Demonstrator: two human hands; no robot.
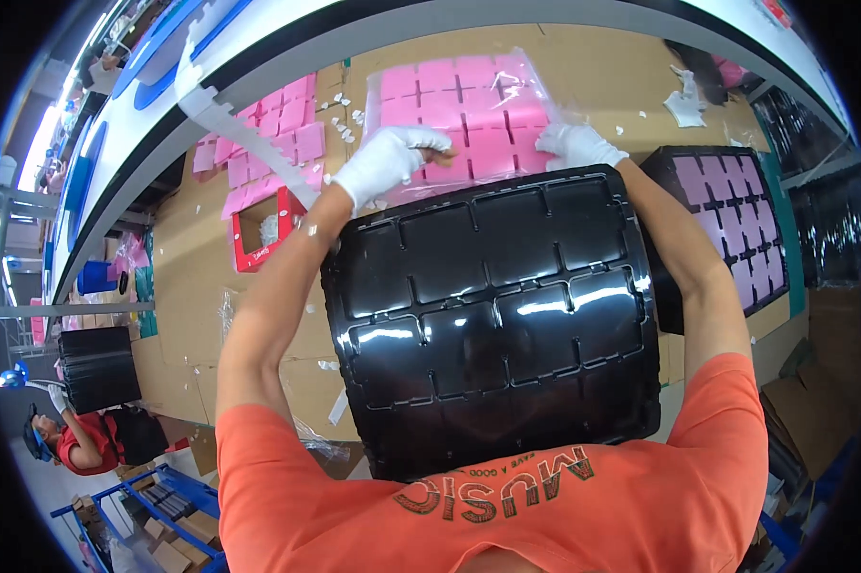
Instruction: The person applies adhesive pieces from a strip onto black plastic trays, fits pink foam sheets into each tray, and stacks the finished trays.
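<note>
A clear plastic bag [378,100] lies at the far side of the table with pink slotted sheets [469,91] inside it. My left hand [388,162], in a white glove with bare fingertips, is over the bag's near left part, fingers and thumb drawn together; what they pinch, if anything, is too small to see. At the bag's near right corner, my right hand [578,146], also gloved in white, has its fingers closed on the plastic. Between my forearms stands a stack of glossy black molded plastic trays [507,315], close against my body.
A red open box [242,250] with whitish material inside sits left of the trays. Loose pink pieces [287,115] and white scraps lie beyond it. On the right is a black tray [683,224] filled with pink pieces. A co-worker [87,439] stands at far left.
</note>
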